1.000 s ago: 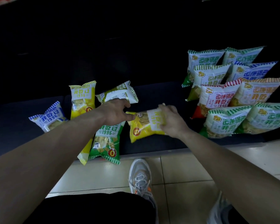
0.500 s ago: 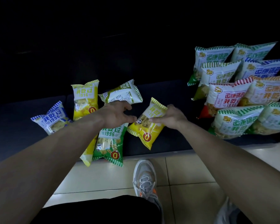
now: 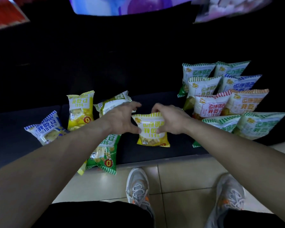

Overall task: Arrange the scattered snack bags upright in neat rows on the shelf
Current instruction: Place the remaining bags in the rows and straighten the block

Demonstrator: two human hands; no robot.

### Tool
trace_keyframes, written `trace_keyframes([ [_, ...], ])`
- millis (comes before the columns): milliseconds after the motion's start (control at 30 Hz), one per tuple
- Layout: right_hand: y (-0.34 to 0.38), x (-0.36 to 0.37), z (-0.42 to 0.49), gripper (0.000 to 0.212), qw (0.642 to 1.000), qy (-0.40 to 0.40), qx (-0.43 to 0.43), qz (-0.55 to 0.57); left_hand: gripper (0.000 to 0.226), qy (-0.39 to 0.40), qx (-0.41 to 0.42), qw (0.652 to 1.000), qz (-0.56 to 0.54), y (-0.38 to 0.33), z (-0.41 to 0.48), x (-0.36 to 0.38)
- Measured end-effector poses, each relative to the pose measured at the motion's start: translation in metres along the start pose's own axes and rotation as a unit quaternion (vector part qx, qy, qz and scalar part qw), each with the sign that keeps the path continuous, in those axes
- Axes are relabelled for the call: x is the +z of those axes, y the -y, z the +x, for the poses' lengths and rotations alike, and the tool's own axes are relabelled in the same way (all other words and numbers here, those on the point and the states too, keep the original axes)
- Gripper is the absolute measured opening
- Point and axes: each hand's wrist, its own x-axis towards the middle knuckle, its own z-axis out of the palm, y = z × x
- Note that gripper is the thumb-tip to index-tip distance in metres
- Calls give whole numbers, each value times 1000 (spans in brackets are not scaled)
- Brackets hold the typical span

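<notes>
Left hand [image 3: 122,120] and right hand [image 3: 170,120]: fingers curled round sides of yellow snack bag [image 3: 152,134], upright. Seat base flat on shelf [image 3: 155,101], square beside standing rows [image 3: 210,106], release gently.

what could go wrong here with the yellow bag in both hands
1. The left hand and right hand hold the yellow bag upright with nothing behind it; released, it may flop over.
2. The green bag under the left forearm overhangs the shelf edge; a nudge could drop it.
3. The right forearm passes close to the front-row bag and might topple it.
</notes>
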Motion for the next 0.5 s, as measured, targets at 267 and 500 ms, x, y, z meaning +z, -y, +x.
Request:
trace_keyframes([
  [267,14,-62,-51,70,998,-40,-27,-38,87,-27,31,999,18,-40,-4,-4],
  [500,-10,-86,-77,99,991,-95,-32,-84,84,-96,35,994,28,-71,1,-12],
])
